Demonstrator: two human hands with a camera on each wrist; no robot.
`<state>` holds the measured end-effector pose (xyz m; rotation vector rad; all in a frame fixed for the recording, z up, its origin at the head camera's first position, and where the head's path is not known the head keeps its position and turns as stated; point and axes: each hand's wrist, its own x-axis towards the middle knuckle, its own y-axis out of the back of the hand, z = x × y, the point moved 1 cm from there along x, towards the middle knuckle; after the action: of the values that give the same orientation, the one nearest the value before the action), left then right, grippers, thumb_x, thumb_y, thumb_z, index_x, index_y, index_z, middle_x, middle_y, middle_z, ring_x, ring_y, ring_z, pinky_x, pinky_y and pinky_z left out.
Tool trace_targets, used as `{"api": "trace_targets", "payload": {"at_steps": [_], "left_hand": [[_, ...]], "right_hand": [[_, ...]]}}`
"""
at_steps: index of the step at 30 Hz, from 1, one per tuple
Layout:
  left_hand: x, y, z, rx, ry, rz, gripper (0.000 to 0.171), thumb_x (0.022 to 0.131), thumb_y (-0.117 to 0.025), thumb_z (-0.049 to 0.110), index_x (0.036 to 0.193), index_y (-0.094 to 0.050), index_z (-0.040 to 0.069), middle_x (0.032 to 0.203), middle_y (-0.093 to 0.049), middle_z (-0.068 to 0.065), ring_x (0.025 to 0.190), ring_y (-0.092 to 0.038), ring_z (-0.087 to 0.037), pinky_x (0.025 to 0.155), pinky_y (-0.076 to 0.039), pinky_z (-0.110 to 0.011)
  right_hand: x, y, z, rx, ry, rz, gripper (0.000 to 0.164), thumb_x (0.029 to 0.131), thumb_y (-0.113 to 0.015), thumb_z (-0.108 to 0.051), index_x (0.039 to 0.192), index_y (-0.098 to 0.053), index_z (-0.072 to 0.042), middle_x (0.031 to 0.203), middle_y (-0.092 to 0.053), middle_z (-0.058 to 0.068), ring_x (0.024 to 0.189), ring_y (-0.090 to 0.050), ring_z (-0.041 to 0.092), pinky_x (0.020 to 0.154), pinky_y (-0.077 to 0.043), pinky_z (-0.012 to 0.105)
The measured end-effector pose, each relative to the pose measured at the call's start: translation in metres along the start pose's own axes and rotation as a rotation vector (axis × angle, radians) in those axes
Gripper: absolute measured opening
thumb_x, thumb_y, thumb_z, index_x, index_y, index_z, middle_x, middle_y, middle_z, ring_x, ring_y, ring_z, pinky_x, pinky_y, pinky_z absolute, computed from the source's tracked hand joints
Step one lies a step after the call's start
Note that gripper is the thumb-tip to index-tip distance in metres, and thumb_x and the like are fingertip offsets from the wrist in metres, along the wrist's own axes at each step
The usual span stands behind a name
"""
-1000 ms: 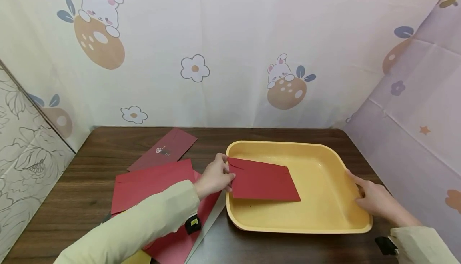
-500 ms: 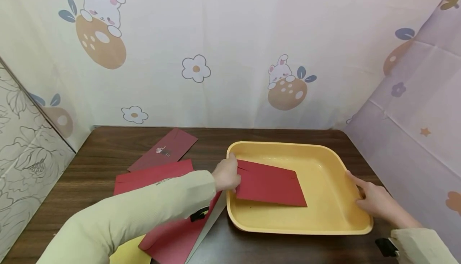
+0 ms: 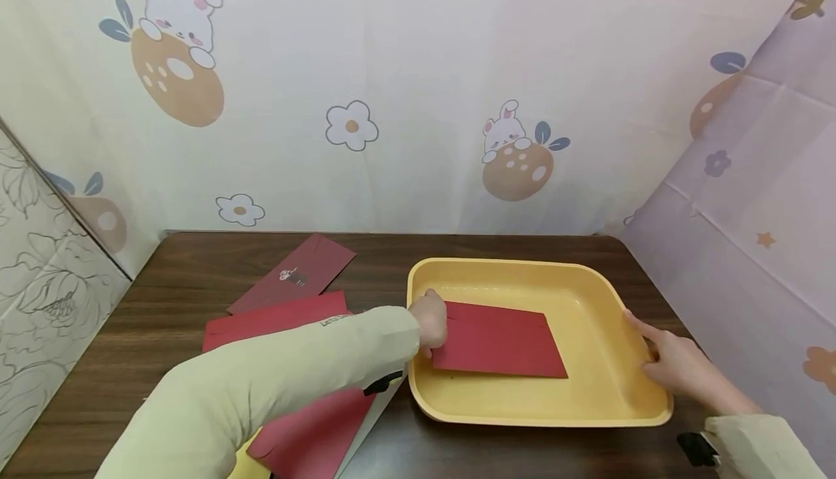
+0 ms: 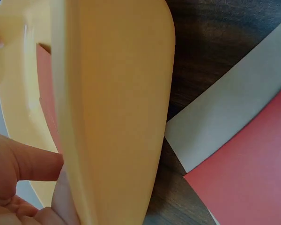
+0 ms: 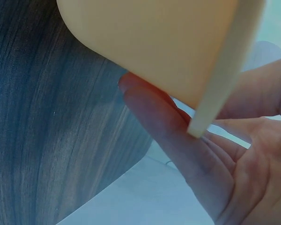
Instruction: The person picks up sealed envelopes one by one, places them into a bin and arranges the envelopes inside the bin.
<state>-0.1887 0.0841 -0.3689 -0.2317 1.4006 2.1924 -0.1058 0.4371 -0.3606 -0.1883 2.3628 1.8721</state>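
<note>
The red envelope (image 3: 501,342) is inside the yellow tray (image 3: 597,352).

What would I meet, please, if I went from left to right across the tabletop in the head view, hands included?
The dark-red printed envelope, the left hand, the red envelope touching it, then the right hand.
</note>
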Motion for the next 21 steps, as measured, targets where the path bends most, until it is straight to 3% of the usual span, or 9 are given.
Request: {"api": "trace_targets", "payload": {"at_steps": [3, 10, 14, 19, 21], "left_hand": [[0.0029, -0.0013, 0.0029, 0.023, 0.003, -0.027, 0.050, 0.084, -0.067, 0.003, 0.124, -0.039, -0.008, 0.088, -0.051, -0.014, 0.045, -0.058, -0.015, 0.040, -0.048, -0.023], [0.0059, -0.0050, 0.0065, 0.130, 0.000, -0.064, 0.016, 0.088, -0.062, 0.007, 0.098, -0.060, -0.006, 0.097, -0.058, -0.018, 0.036, -0.053, -0.012, 0.037, -0.046, -0.021], [0.0058, -0.0063, 0.0083, 0.227, -0.012, -0.070, 0.025, 0.089, -0.062, 0.012, 0.106, -0.060, -0.005, 0.102, -0.057, -0.018, 0.037, -0.049, -0.011, 0.036, -0.042, -0.019], [0.0071, -0.0085, 0.0086, 0.344, -0.035, -0.078, 0.025, 0.088, -0.063, 0.016, 0.107, -0.064, 0.001, 0.104, -0.056, -0.011, 0.072, -0.052, -0.015, 0.041, -0.040, -0.021], [0.0070, -0.0090, 0.0082, 0.350, -0.041, -0.074, 0.024, 0.087, -0.063, 0.016, 0.106, -0.065, 0.002, 0.103, -0.055, -0.009, 0.082, -0.049, -0.018, 0.043, -0.040, -0.022]], "right_hand": [[-0.0002, 0.0000, -0.0006, -0.001, 0.003, 0.002, 0.075, 0.074, -0.056, 0.000, 0.144, -0.030, 0.008, 0.056, -0.039, -0.001, 0.047, -0.031, 0.011, 0.047, -0.030, 0.025], [-0.0001, 0.0005, -0.0013, 0.020, -0.009, -0.022, 0.075, 0.075, -0.056, 0.000, 0.145, -0.028, 0.007, 0.057, -0.041, 0.000, 0.045, -0.030, 0.010, 0.046, -0.031, 0.025], [0.0005, 0.0008, -0.0014, 0.025, -0.012, -0.025, 0.075, 0.076, -0.056, 0.000, 0.145, -0.028, 0.006, 0.058, -0.042, 0.001, 0.045, -0.030, 0.010, 0.046, -0.031, 0.025], [0.0004, 0.0010, -0.0016, 0.015, -0.014, -0.017, 0.074, 0.076, -0.057, 0.000, 0.144, -0.029, 0.007, 0.059, -0.040, 0.001, 0.046, -0.030, 0.011, 0.047, -0.031, 0.026], [-0.0002, 0.0007, -0.0017, 0.013, -0.013, -0.013, 0.074, 0.076, -0.057, 0.000, 0.144, -0.030, 0.007, 0.059, -0.040, 0.001, 0.046, -0.031, 0.010, 0.047, -0.031, 0.025]]}}
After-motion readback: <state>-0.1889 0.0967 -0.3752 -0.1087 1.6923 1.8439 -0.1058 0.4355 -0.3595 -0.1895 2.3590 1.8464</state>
